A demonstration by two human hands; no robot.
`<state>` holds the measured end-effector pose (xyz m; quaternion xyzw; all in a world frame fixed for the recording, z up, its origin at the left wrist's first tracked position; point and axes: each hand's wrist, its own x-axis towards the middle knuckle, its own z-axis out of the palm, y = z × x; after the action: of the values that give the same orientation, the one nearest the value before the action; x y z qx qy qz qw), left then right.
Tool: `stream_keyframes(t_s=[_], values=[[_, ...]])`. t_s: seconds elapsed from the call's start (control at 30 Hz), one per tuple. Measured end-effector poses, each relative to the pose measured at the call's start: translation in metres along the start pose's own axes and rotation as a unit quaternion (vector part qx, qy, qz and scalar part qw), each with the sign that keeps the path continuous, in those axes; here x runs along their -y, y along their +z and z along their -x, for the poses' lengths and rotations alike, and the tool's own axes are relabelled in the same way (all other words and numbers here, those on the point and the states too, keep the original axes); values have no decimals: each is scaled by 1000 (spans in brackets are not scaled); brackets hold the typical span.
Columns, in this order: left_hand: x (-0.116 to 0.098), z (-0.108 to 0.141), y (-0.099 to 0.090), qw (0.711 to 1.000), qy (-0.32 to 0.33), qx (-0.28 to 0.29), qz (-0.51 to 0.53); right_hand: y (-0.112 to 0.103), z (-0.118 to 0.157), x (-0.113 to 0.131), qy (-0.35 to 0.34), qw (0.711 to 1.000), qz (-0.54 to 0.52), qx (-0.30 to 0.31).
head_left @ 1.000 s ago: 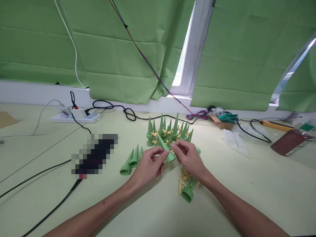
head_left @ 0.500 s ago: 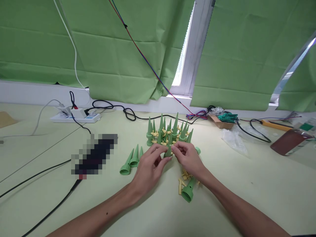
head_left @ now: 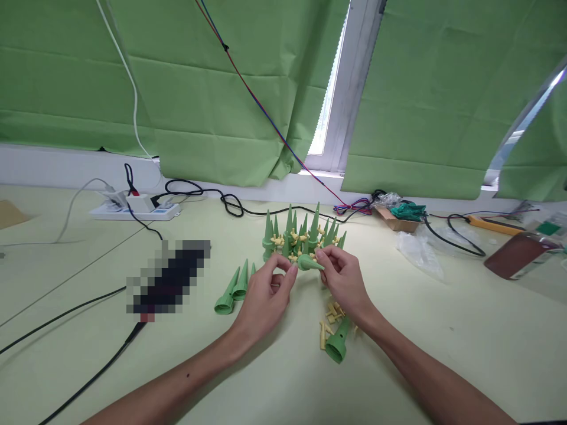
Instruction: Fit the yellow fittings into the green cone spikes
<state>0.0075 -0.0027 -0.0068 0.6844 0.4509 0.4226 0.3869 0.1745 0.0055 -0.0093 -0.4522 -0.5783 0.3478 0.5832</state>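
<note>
A green plastic cone-shaped watering spike (head_left: pixel 309 263) lies sideways between my hands, its narrow tip pointing right. My left hand (head_left: pixel 269 294) has its thumb and forefinger pinched at the wide end of the spike. Around the tip side, my right hand (head_left: pixel 344 277) is closed with thumb and fingers. A small yellow piece shows by the right fingertips, mostly covered. Just behind stand several upright green spikes (head_left: pixel 314 227) with yellow valves (head_left: pixel 277 240) on their sides. Below my right hand, loose yellow valves (head_left: pixel 334 311) lie beside another green spike (head_left: pixel 336 345).
Several green spikes (head_left: pixel 225 303) without visible valves rest left of my left hand. Farther left are a blurred dark object (head_left: pixel 172 280) and a power strip (head_left: pixel 133 211). At right are a plastic bag (head_left: pixel 419 251), a small cardboard box (head_left: pixel 396 219) and a reddish bottle (head_left: pixel 518 255).
The spike between my hands has turned from upright to lying sideways, tip to the right. My right hand has shifted slightly right; my left hand has drawn back a little left.
</note>
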Motion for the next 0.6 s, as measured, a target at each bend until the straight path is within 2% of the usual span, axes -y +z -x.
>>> stream_keyframes(t_s=[0.1, 0.3, 0.6], values=[[-3, -3, 0, 998, -30, 46, 38, 1, 1, 2, -5, 1000, -2, 12], [-6, -4, 0, 991, -68, 97, 67, 2, 4, 7, -17, 999, 14, 47], [-4, -2, -1, 994, -41, 92, 50, 1, 3, 4, -2, 998, -2, 57]])
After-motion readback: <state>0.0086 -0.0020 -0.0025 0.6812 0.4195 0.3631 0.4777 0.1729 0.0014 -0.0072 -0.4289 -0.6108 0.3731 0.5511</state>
